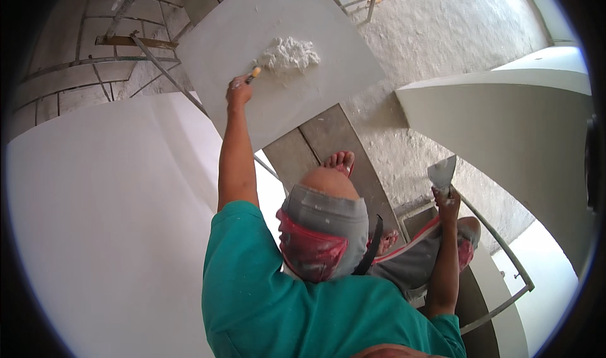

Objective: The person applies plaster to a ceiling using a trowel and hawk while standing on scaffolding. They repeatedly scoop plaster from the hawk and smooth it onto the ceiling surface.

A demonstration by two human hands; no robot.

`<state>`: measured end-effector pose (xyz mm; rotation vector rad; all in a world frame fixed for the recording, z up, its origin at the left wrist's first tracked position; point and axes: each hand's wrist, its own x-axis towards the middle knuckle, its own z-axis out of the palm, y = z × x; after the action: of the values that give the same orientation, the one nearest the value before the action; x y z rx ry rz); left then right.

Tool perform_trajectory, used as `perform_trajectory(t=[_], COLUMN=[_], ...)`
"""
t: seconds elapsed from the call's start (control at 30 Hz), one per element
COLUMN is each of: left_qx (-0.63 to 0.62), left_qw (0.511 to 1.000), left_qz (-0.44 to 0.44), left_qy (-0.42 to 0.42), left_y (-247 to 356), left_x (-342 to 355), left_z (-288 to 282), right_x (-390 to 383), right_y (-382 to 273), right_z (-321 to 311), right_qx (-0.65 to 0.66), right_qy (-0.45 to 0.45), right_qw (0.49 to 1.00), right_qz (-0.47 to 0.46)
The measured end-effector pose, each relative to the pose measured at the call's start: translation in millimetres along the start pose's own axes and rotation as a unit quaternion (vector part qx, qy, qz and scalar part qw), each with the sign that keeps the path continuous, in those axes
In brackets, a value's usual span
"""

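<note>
My left hand (238, 91) reaches forward over a broad pale board (221, 42). Its fingers are closed round a hand tool with a yellow end (254, 73); the rest of that tool is hard to make out. Touching or just beside this yellow end is a lumpy heap of white plaster-like paste (290, 55) on the board. Low at the right, my right hand (447, 203) grips a putty knife (442, 170) by its handle, with the wide metal blade pointing up and away from the board. White smears show on both hands.
Beneath the board and my foot (341, 161) run grey scaffold planks (334, 131). Metal scaffold bars (499, 235) stand at the right, with more bars (161, 68) at the far left. A smooth white wall (107, 219) fills the left; a curved wall (499, 118) rises at the right.
</note>
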<state>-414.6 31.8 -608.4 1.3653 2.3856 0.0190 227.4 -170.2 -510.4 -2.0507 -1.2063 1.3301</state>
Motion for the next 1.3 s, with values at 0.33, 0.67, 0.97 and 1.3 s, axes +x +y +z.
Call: perform_trajectory(t=[0.33, 0.67, 0.97, 1.3], left_qx=[-0.048, -0.022, -0.011, 0.045], left_qw=[0.996, 0.996, 0.998, 0.997], left_qz=[0.043, 0.084, 0.060, -0.033], left_qy=[0.065, 0.032, -0.014, 0.047], left_y=[-9, 27, 16, 11], left_x=[-37, -128, -118, -49], left_z=[3, 33, 54, 21], right_x=[6, 18, 19, 6], right_y=[1, 3, 11, 13], right_z=[10, 10, 13, 1], right_qx=[0.022, 0.017, 0.009, -0.011], right_qy=[-0.011, -0.018, -0.025, -0.028], right_qw=[1.000, 0.999, 1.000, 0.999], right_qz=[0.018, -0.021, 0.003, 0.013])
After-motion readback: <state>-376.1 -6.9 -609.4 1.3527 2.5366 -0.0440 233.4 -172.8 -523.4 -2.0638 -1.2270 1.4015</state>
